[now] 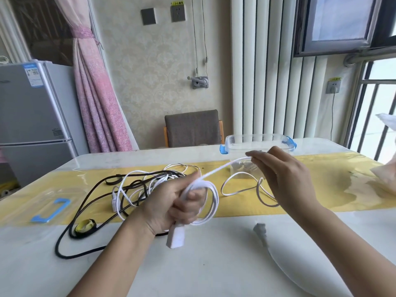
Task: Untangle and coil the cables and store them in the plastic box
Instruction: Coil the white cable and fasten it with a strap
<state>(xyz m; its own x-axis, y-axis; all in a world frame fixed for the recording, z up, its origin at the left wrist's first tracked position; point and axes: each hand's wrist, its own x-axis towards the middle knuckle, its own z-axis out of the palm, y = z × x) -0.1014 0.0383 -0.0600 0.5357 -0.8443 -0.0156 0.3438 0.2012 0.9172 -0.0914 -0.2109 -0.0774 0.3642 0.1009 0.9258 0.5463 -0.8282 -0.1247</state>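
Left hand (pixel 171 202) grips coiled flat white cable (pixel 211 202); right hand (pixel 282 174) pinches its taut strand before clear plastic box (pixel 257 142)

White flat cable (pixel 211 197): lying in several loose loops, bunched above the table at centre; a taut run is rising toward 2 o'clock, and slack loops are trailing on the yellow strip at 3 o'clock. Its white plug end (pixel 176 236) is hanging down at 6 o'clock.

Tangled cables (pixel 132 185): black and white strands are lying knotted together at 9 o'clock.

Plastic box (pixel 257 144): clear, blue side clips, lidless, sitting upright at 1 o'clock.
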